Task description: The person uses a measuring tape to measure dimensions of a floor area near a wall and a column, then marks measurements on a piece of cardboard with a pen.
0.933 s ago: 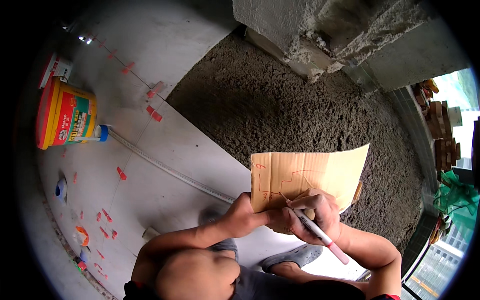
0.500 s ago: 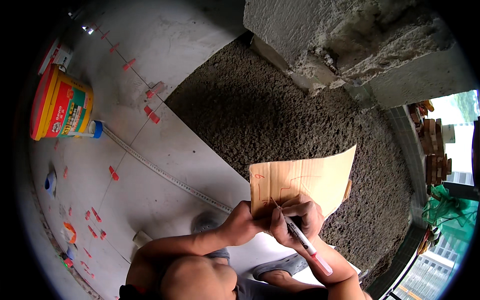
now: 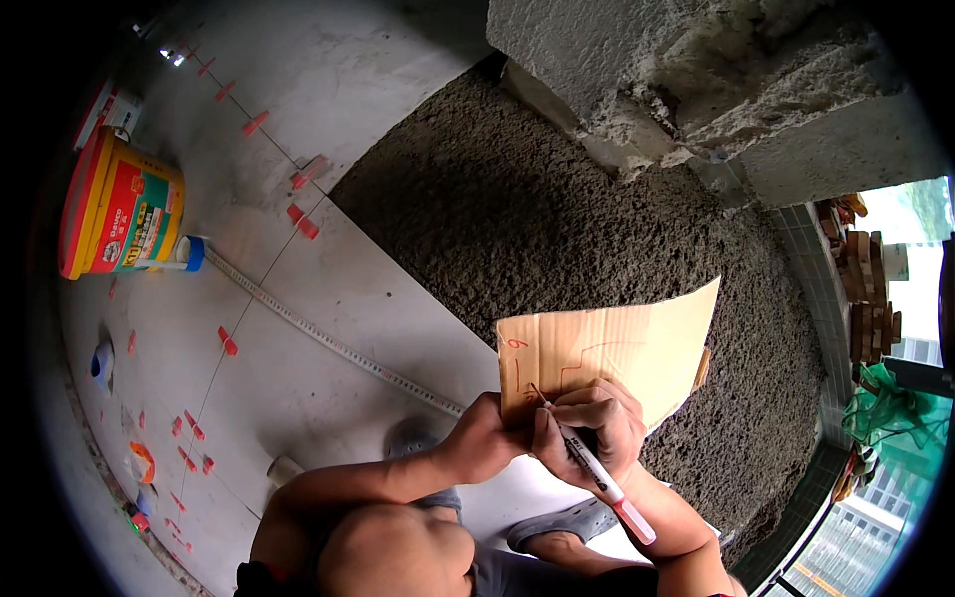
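Brown corrugated cardboard, cut as a flat sheet point(image 3: 657, 338), is held in front of us above the floor, and we take it as our landmark. Our left hand point(image 3: 482, 438) is at the sheet's lower left corner, its grip pinching that edge; we cannot see the fingers underneath. Our right hand point(image 3: 597, 428) lies over the sheet's lower edge, its grip pinching a slim white marker pen with a translucent pink rear end point(image 3: 592, 466). We see the pen's tip slanting toward the sheet's left part, next to small red marks; whether it touches, we cannot tell. A stepped red line point(image 3: 572, 367) runs across the sheet's middle.

Left of the sheet, we find a pale strip of measuring tape point(image 3: 328, 343) stretched over light grey floor tiles point(image 3: 348, 289), with red plastic wedges point(image 3: 228, 340) along their joints. Farther left of the sheet is a yellow and red plastic bucket point(image 3: 80, 199). Beyond the sheet and to its right, we see a coarse dark grey mortar bed point(image 3: 557, 229). Well right of the sheet are stacked reddish-brown bricks point(image 3: 863, 269) and crumpled green netting point(image 3: 880, 408).
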The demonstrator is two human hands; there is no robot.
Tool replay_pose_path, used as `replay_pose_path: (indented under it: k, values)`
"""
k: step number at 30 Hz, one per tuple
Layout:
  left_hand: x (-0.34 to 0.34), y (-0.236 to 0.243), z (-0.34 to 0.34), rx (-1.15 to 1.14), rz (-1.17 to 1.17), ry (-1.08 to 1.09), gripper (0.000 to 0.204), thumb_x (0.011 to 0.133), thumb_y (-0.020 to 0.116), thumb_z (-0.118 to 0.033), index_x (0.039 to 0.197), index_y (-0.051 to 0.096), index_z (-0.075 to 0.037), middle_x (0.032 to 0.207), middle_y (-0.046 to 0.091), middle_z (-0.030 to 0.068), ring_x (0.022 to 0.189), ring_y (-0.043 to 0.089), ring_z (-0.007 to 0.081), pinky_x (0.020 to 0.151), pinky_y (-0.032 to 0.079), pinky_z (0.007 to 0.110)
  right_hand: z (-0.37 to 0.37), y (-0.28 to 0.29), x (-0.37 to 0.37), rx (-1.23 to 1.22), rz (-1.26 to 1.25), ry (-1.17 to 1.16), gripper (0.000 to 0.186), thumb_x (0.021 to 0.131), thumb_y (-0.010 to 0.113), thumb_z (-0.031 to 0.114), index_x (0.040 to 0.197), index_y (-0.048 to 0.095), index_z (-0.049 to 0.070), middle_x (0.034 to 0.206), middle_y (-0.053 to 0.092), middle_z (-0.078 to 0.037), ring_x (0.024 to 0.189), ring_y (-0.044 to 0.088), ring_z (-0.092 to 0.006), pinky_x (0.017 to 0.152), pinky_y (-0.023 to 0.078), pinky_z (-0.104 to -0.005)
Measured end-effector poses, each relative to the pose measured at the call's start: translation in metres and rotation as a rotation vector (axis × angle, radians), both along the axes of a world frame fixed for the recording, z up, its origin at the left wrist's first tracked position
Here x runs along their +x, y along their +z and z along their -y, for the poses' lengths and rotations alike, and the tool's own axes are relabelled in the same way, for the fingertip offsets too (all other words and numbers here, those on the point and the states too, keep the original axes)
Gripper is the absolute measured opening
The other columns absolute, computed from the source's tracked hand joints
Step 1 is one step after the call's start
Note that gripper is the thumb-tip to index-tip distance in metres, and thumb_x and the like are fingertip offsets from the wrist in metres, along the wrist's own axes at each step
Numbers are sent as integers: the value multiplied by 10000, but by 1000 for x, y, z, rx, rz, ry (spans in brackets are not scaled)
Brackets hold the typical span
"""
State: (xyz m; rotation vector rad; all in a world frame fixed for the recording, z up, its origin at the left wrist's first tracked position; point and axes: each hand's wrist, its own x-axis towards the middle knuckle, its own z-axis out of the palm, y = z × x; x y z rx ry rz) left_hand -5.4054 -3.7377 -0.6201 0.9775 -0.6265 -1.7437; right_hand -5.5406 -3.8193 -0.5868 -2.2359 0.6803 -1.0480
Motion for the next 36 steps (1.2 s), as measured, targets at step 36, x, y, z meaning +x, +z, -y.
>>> replay_pose_path:
  k: [36]
  values:
    - [-4,1,1,56,6,-12,290,885,710,-117,1134,634,11,1009,678,27,945,605,89,809,512,272,2,-4,-7,51,69,-2,212,774,711,-8,805,507,42,614,591,-70,482,544,-158,467,424,-265]
